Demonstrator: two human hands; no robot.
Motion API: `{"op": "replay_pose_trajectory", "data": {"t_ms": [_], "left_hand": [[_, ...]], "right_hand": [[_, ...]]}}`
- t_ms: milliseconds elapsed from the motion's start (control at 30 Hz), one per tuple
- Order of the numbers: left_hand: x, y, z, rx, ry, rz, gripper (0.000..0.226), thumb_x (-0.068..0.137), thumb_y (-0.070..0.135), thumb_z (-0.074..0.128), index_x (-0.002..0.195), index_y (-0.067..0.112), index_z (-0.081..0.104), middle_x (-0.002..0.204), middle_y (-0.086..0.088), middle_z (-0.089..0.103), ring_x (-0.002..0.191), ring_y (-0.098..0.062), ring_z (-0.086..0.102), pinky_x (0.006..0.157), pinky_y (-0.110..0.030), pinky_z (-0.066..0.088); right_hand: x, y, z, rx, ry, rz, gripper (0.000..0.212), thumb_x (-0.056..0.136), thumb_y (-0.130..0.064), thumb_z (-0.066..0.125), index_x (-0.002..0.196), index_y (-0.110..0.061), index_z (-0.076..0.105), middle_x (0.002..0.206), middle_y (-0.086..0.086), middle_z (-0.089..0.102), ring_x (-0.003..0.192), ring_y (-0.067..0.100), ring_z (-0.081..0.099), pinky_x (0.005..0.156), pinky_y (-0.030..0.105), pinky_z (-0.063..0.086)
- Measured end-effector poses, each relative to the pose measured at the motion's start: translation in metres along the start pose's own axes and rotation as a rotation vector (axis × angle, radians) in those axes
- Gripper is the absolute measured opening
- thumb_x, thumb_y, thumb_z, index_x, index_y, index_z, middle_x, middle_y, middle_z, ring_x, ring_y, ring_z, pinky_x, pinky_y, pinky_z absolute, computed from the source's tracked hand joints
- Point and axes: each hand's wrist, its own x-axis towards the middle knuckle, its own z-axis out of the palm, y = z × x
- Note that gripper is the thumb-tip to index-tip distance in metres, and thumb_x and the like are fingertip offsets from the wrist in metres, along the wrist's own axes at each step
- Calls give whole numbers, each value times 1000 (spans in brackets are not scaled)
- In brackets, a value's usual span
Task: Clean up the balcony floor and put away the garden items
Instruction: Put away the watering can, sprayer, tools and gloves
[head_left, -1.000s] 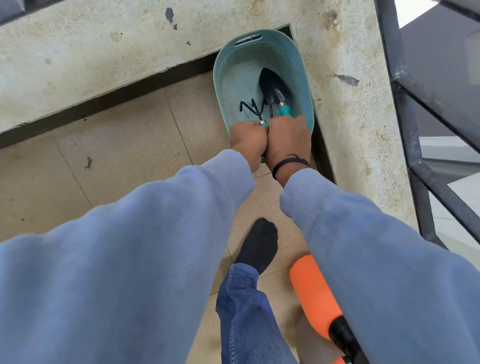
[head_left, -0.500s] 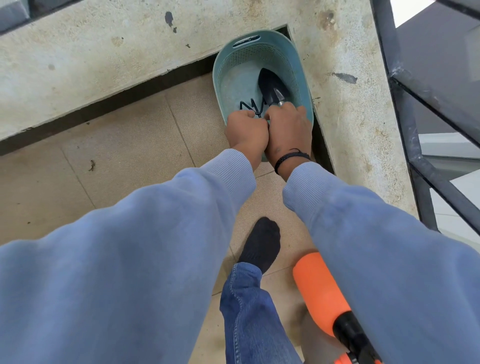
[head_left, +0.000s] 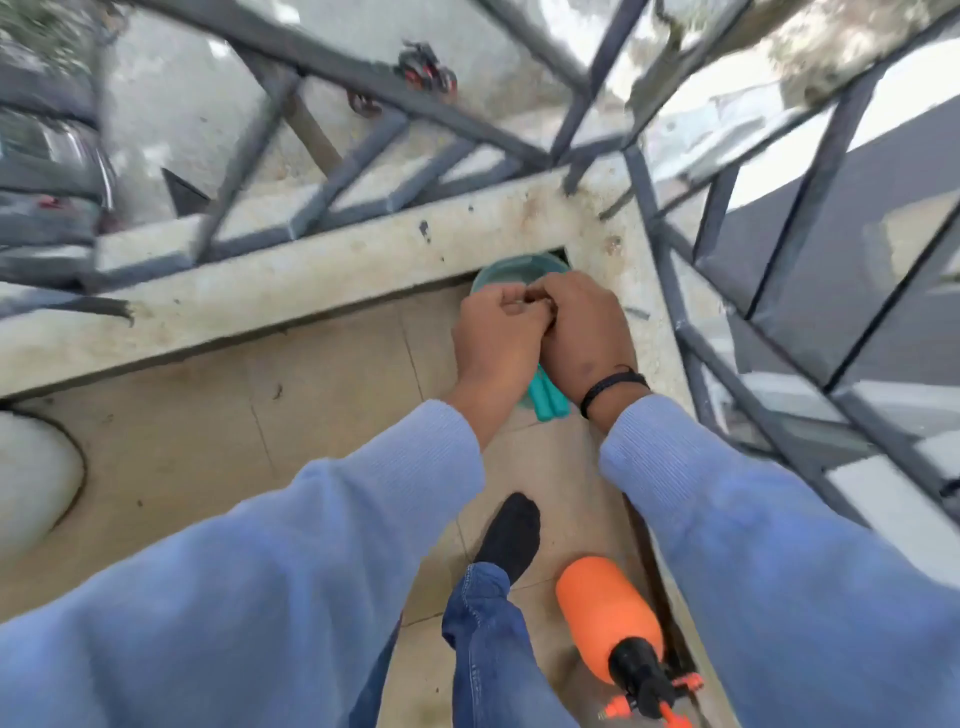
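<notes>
a: surface and surroundings?
b: beige tiled balcony floor (head_left: 322, 395), stained concrete curb (head_left: 291, 280) along its far edge, dark metal railing (head_left: 691, 343) on top. street below is blurred. teal basket (head_left: 511, 270) sits in the corner where the curb turns; everything else placed relative to it.

a: any writing or labels?
b: none readable.

a: the hands?
b: both meet right over the basket, touching each other. left hand (head_left: 498, 343) has fingers curled, right hand (head_left: 584, 332) too, a black band on its wrist. they close around the teal tool handles (head_left: 548, 400), which stick out just nearer than the basket, between the two wrists. exactly which hand grips which handle can't be told.

a: orientation?
b: handles lie side by side, long axis running from the person toward the basket, butt ends pointing back at the person. tool heads hidden under the hands.

a: other stuff?
b: orange sprayer bottle (head_left: 605, 616) w/ black top lies on the tiles well nearer than the basket, nozzle toward the person. black-socked foot (head_left: 511, 535) between basket and bottle.
</notes>
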Motion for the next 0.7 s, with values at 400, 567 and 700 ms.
{"op": "replay_pose_trajectory", "data": {"t_ms": [400, 567, 700], "left_hand": [[-273, 353, -227, -249, 89, 460, 23, 81, 32, 73, 98, 17, 73, 88, -9, 77, 84, -22, 74, 81, -52, 61], [-353, 381, -297, -282, 245, 592, 15, 84, 34, 70, 86, 19, 73, 77, 4, 74, 77, -13, 71, 75, -42, 60], [-408, 368, -337, -395, 459, 585, 19, 88, 29, 71, 90, 10, 72, 81, -11, 75, 78, -25, 72, 73, -48, 61]], "right_hand": [[-115, -354, -347, 323, 353, -366, 8, 85, -5, 58, 83, -9, 64, 73, -3, 62, 69, 14, 53, 57, 19, 39], [-165, -439, -375, 469, 395, -552, 22, 85, -3, 54, 67, -13, 47, 57, -8, 44, 57, 11, 37, 54, 25, 31], [-197, -482, -371, 492, 242, -783, 17, 85, -4, 55, 69, -6, 53, 60, 4, 53, 60, 22, 46, 56, 37, 40]]}}
